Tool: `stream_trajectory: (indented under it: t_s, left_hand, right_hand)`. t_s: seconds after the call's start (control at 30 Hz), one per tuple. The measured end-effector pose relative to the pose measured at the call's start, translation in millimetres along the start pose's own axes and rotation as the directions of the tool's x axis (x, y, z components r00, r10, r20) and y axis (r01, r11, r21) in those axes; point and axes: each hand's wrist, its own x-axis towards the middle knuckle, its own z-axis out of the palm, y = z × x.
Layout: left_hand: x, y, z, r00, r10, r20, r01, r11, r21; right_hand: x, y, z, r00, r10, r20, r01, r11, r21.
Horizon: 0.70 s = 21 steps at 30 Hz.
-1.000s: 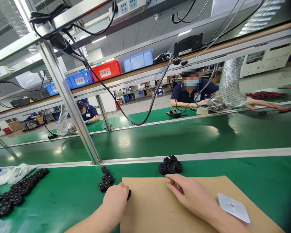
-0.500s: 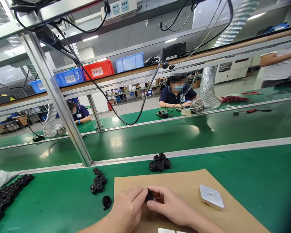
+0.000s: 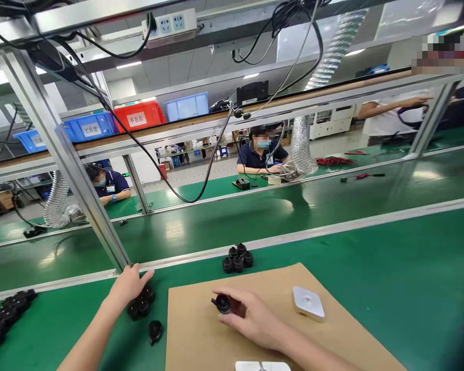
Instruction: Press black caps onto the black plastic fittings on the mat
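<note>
Hands apart: left hand [image 3: 129,285] over a small cluster [image 3: 141,306], right hand [image 3: 253,317] holding a black round part [image 3: 222,304]

Through the head camera I am seeing the left hand hanging over the small cluster, near the foot of the metal post [image 3: 72,170]. Its thumb is standing wide of the fingers, but the fingertips are hiding, so I cannot tell whether it is gripping anything. Just below that cluster a loose black part [image 3: 155,330] is lying with its tab pointing down the view; the left hand is sitting nearer to it than the right. Farther right, the right hand is pinching the black round part above the brown sheet [image 3: 189,335], its tab pointing left.

On the green tabletop [image 3: 371,268], dark rows of parts [image 3: 3,319] are lying far left. A second cluster [image 3: 237,261] is standing just past the sheet's far edge, a pale box [image 3: 263,366] is showing at the bottom edge, and a silvery-white box [image 3: 308,304] is resting on the sheet, right of the right hand.

Beyond, a blue bin [image 3: 90,128], a red bin [image 3: 139,116] and a pale blue bin [image 3: 187,106] are lining a shelf. Two navy-shirted co-workers [image 3: 116,181] are sitting across the line, a silvery duct [image 3: 303,147] is hanging near the second, and a white-shirted person [image 3: 388,116] is working farther right.
</note>
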Motion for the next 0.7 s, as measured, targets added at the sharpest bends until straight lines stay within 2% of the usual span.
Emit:
stream_trajectory:
  t_s: [0.1, 0.2, 0.33, 0.43, 0.5, 0.6, 0.63, 0.7]
  left_hand:
    - [13.9, -14.9, 11.4, 0.999, 0.013, 0.036, -0.012, 0.999, -0.043]
    - [18.7, -16.9, 16.5, 1.000, 0.016, 0.003, -0.016, 0.998, -0.060]
    - [15.8, -7.1, 2.6, 0.996, 0.042, -0.081, -0.049, 0.995, -0.087]
    - [-2.5, 19.9, -10.9, 0.982, 0.127, -0.140, -0.148, 0.977, -0.152]
    - [-25.9, 48.7, -7.6, 0.965, 0.238, -0.113, -0.259, 0.935, -0.241]
    - [-69.8, 94.0, 23.4, 0.915, 0.403, -0.010, -0.372, 0.834, -0.408]
    - [-83.4, 105.9, 38.0, 0.894, 0.448, 0.027, -0.372, 0.774, -0.512]
    - [-104.1, 121.7, 66.0, 0.896, 0.438, 0.073, -0.312, 0.738, -0.598]
  right_hand:
    - [1.1, 2.5, -0.1, 1.000, 0.002, -0.007, -0.003, 1.000, -0.011]
    - [1.9, 2.4, -1.3, 1.000, 0.014, -0.015, -0.014, 1.000, -0.016]
    - [2.9, 2.2, -2.0, 1.000, 0.024, -0.016, -0.024, 1.000, -0.013]
    - [3.7, 3.5, -1.6, 0.999, 0.030, -0.027, -0.030, 1.000, 0.000]
    - [4.4, 5.0, -2.3, 0.999, 0.032, -0.032, -0.031, 0.999, 0.004]
    - [5.1, 7.2, -6.8, 0.999, 0.009, -0.044, -0.010, 1.000, -0.023]
    - [5.0, 7.5, -9.1, 0.999, 0.002, -0.053, -0.004, 0.999, -0.041]
    - [4.0, 7.2, -14.6, 0.998, -0.003, -0.067, -0.003, 0.997, -0.081]
